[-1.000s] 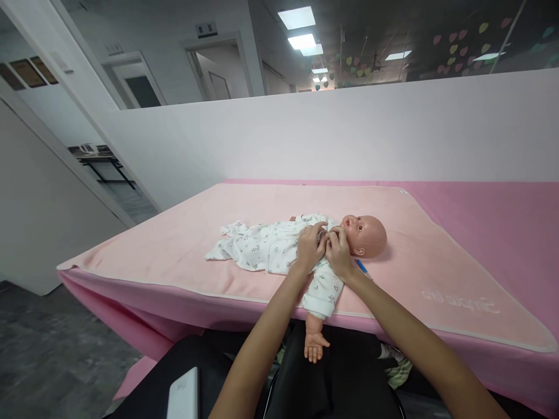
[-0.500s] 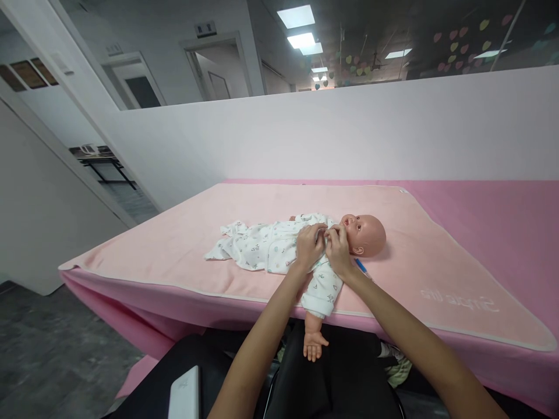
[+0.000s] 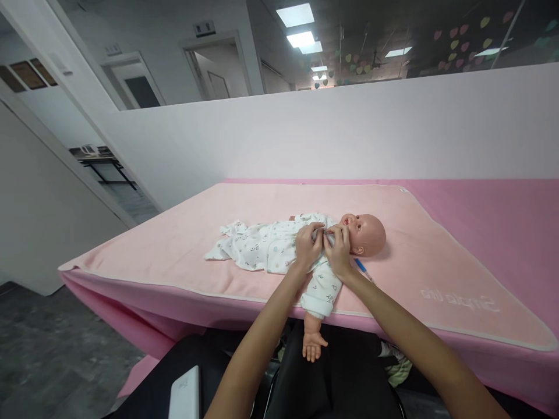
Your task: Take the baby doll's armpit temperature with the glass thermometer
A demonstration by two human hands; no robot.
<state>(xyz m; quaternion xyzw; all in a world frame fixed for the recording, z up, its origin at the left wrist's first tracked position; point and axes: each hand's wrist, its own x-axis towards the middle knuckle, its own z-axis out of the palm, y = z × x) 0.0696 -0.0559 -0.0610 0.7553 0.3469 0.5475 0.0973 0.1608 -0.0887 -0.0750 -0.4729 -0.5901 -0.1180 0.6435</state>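
A bald baby doll lies on its back with its head to the right, dressed in a white printed baby outfit. My left hand pinches the cloth at the doll's upper chest. Just right of it, close below the chin, my right hand grips the same outfit near the collar. The fingertips of both hands nearly meet, and the exact bit of cloth between them is partly hidden. Toward me the doll's sleeved arm hangs over the table edge, palm showing.
Under the doll, a light pink mat covers a darker pink cloth. A blue-capped pen-like item lies beside my right wrist. On my lap rests a white flat device. A white wall rises behind the table.
My fingers have shifted slightly at the doll's collar, the right hand's fingertips moving a little lower and apart. The doll stays in place.
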